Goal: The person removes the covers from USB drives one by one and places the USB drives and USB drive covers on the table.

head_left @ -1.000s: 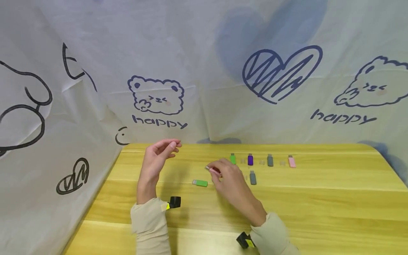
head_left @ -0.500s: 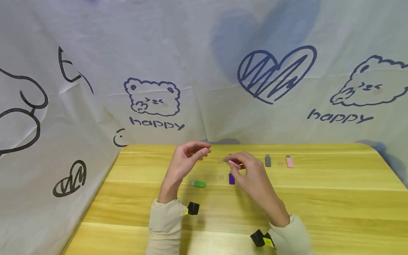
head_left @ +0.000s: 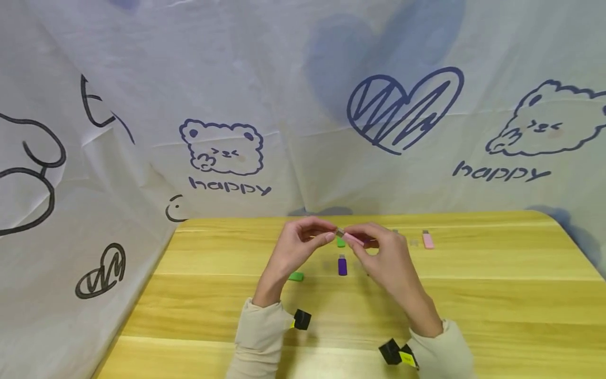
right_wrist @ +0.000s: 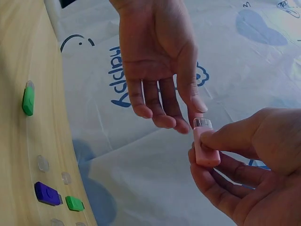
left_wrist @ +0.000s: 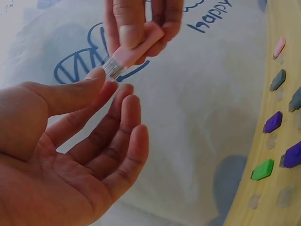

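A pink USB stick is held up above the table, tilted, its plug end towards my left hand. My right hand pinches the pink body between thumb and fingers. Over the metal plug sits a clear cap, well seen in the right wrist view. The thumb and forefinger of my left hand pinch at the tip of this cap, while its other fingers stay loosely spread. In the left wrist view the pink stick's body is partly covered by the right thumb.
On the wooden table lie a purple stick, green sticks, another pink stick and grey sticks. Small loose clear caps lie among them. A printed white cloth hangs behind the table.
My left hand has moved right, from well apart to the capped end of the pink USB stick. My right hand has carried the stick rightwards and slightly up, keeping its pinch.
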`<action>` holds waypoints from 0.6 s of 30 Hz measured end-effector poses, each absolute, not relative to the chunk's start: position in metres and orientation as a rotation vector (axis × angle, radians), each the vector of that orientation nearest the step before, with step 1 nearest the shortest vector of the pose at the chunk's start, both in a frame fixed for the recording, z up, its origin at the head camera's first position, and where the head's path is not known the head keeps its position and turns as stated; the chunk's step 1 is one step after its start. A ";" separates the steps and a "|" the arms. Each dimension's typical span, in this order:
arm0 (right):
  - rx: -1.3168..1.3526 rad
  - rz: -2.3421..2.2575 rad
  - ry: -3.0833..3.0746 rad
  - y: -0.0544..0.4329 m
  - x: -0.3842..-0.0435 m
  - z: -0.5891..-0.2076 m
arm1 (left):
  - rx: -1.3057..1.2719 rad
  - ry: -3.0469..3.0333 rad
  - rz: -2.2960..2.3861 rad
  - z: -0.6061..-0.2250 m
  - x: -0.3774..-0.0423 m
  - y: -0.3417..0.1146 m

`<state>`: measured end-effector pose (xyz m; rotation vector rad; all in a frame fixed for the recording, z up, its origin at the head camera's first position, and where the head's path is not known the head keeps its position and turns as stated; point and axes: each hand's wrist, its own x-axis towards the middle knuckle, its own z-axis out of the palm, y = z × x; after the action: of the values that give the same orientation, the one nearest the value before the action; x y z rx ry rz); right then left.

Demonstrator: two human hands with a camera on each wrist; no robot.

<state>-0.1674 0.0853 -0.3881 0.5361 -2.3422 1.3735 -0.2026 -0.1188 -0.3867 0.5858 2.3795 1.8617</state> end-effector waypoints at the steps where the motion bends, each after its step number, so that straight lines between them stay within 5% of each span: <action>1: 0.533 1.371 -2.340 0.085 -0.167 -0.388 | 0.589 2.377 1.868 -0.387 -0.202 -0.117; 18: 0.539 1.453 -2.319 0.081 -0.168 -0.389 | 0.562 2.327 1.983 -0.390 -0.204 -0.112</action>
<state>-0.1677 0.0807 -0.3892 0.5390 -2.3188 1.4530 -0.2039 -0.1117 -0.3900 0.5624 2.3273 1.9828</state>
